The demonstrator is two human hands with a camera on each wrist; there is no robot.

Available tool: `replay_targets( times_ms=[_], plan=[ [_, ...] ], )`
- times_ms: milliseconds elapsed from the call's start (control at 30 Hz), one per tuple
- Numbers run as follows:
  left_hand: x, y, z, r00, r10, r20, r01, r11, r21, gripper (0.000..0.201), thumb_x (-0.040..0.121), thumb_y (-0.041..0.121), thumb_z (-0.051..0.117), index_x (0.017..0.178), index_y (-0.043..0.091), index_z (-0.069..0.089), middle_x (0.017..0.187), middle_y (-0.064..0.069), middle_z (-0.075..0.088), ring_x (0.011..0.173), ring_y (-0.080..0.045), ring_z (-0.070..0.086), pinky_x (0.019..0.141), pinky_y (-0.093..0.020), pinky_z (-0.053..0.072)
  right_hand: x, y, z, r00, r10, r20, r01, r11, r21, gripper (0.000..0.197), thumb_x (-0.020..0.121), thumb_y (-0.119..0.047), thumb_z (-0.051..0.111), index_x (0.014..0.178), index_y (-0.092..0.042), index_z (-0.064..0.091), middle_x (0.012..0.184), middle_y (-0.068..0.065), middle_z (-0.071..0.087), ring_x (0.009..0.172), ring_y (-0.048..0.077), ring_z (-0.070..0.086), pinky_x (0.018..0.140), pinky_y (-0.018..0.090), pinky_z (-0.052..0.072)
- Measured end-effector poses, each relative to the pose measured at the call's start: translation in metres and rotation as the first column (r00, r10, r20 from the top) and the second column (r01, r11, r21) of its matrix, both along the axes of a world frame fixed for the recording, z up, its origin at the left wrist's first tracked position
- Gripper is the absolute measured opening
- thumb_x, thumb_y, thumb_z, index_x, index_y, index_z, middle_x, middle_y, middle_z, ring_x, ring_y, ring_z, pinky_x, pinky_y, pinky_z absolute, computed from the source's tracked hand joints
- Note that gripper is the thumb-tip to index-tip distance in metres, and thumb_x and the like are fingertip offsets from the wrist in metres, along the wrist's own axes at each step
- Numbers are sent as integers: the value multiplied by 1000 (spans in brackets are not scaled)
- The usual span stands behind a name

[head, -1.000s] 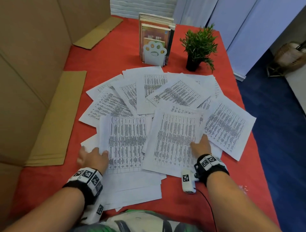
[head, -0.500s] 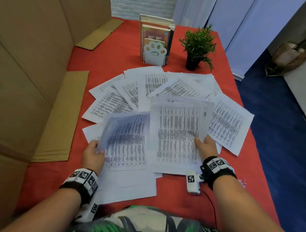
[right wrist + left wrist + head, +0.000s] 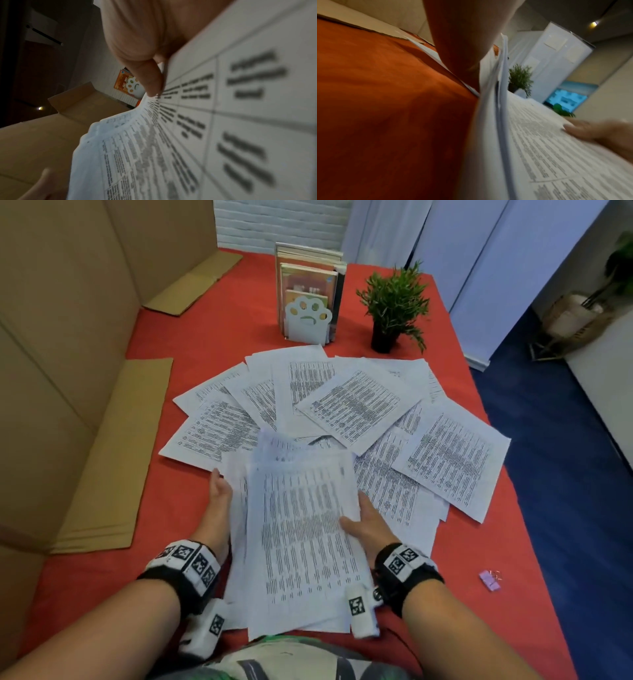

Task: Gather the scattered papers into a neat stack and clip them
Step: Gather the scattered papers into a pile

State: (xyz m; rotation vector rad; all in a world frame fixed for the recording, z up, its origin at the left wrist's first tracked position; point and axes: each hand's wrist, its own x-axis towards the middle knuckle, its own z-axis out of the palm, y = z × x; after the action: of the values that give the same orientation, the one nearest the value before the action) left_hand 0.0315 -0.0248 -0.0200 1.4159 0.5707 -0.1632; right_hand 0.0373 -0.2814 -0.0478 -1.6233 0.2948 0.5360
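A bundle of printed sheets (image 3: 301, 529) is lifted off the red table near me, its sheets uneven. My left hand (image 3: 219, 501) holds its left edge, and the fingers are hidden under the paper. My right hand (image 3: 366, 525) pinches the right edge, thumb on top. In the right wrist view the thumb (image 3: 150, 81) presses on the top sheet (image 3: 188, 135). The left wrist view shows the bundle's layered edges (image 3: 501, 101) beside my palm. Several more sheets (image 3: 349, 409) lie fanned out beyond the bundle. A small pink binder clip (image 3: 490, 581) lies at the right.
A white paw-shaped book stand (image 3: 308, 320) with books and a small potted plant (image 3: 394, 302) stand behind the papers. Flat cardboard (image 3: 113, 460) lies along the left beside a tall cardboard wall. The table's right edge (image 3: 534, 525) drops to blue floor.
Both hands have brought their separate sheets together into one bundle at the centre and drawn it toward me. The table in front of my left hand is now bare.
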Motion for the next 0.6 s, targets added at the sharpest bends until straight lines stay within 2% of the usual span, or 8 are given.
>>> replay_targets(
  times_ms=[67,133,233,300,367,467,533,600],
  plan=[
    [-3,-8,-6,994,-107,-38,110,988,112,81,80,58,56,146,35,15,141,8,38,129,-17,39,110,-44,32,-2,4,-3,997,77,12,-76,992,-103,55,85,-10,59,132,-32,40,129,1,58,116,26,57,103,50,44],
    [-8,-12,-16,985,-129,-116,147,976,163,83,72,26,78,139,22,28,126,2,52,114,-21,53,101,-43,44,-2,7,-3,998,63,20,-59,982,-179,55,88,-6,54,137,-24,39,126,0,57,115,24,57,102,44,46],
    [-10,-16,-25,964,-169,-204,194,975,110,67,72,0,75,127,17,42,117,-7,62,103,-28,62,88,-47,53,4,4,2,995,-57,83,70,983,-169,46,87,-3,53,130,-21,49,116,-1,62,109,22,60,96,40,50],
    [-1,-17,-22,967,-191,-172,210,972,106,55,76,-5,69,124,14,50,115,-10,66,99,-30,65,87,-46,53,16,-10,6,981,-155,120,168,979,-111,39,88,-3,55,121,-24,56,107,-2,64,104,22,61,98,41,49],
    [14,-15,-16,984,-118,-131,138,978,159,47,78,-5,67,123,6,56,112,-15,67,97,-33,65,88,-47,52,32,-32,14,947,-245,209,283,942,-181,35,89,-5,55,117,-27,57,105,0,63,102,23,59,99,43,49],
    [39,-3,-13,994,23,-105,-2,980,200,42,78,-1,69,118,-1,59,113,-20,67,97,-36,66,91,-53,51,58,-89,24,881,-359,308,470,738,-485,44,91,-12,55,133,-18,48,135,10,48,122,30,50,106,43,41],
    [53,8,-17,988,108,-113,-86,979,182,44,78,-1,68,120,1,58,116,-19,66,98,-37,66,91,-57,50,69,-128,27,819,-486,306,552,518,-653,49,89,-16,56,137,-22,45,144,15,36,128,39,41,108,47,37],
    [65,17,-24,977,163,-140,-140,977,160,47,77,-1,69,122,4,57,119,-18,65,99,-38,65,90,-60,49,76,-159,30,762,-608,225,550,424,-719,57,87,-15,55,139,-28,39,147,15,28,127,41,37,108,47,36]
  ],
)
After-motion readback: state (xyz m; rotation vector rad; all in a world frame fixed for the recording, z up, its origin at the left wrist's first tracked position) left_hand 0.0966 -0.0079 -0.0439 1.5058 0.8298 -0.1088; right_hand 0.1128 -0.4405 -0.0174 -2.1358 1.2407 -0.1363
